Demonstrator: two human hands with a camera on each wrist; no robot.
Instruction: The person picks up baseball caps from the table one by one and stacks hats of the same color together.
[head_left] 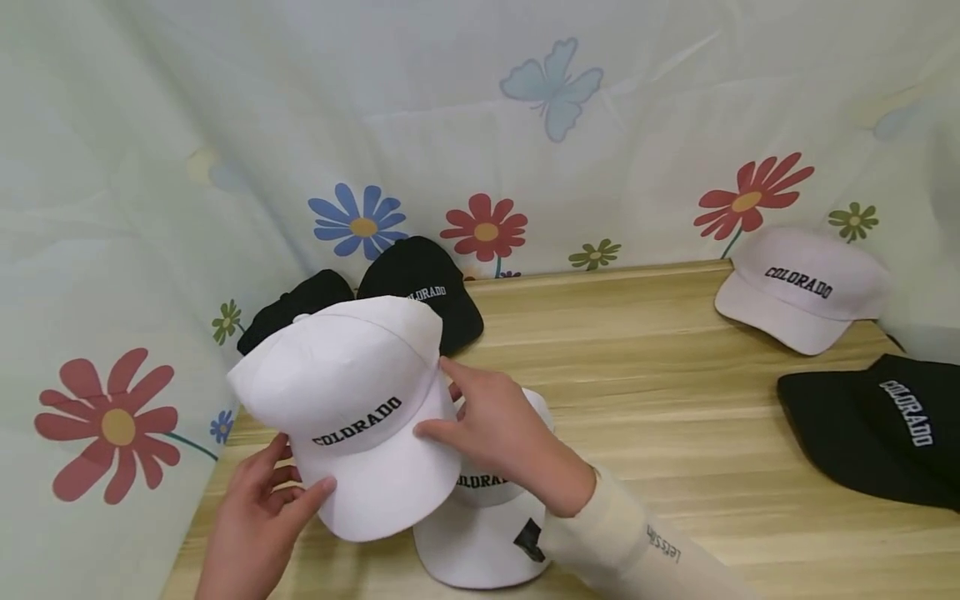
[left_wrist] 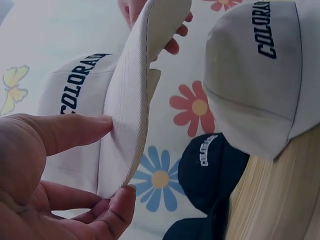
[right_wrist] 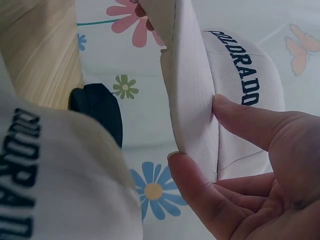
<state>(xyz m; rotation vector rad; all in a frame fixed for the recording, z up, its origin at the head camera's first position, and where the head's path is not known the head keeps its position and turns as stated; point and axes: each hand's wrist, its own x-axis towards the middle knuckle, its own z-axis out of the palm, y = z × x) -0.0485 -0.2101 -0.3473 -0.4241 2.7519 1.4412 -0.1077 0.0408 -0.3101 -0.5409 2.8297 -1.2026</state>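
A white baseball cap [head_left: 352,375] with black COLORADO lettering is held up in both hands, its brim toward the person. My left hand [head_left: 262,508] pinches one side of the brim, thumb on top and fingers beneath, as the left wrist view shows on the brim [left_wrist: 125,115]. On the opposite side my right hand [head_left: 510,433] grips the brim near the crown, thumb on top; the right wrist view shows the same pinch on the brim [right_wrist: 192,95]. Below the held cap a second white cap [head_left: 480,542] lies on the table, partly covered by the right hand and held cap.
Two black caps [head_left: 450,308] sit at the table's back left, partly behind the held cap. A pale pinkish-white cap [head_left: 802,287] stands at the back right, with another black cap [head_left: 855,433] in front of it. A flowered curtain [head_left: 637,167] borders the wooden table [head_left: 637,358].
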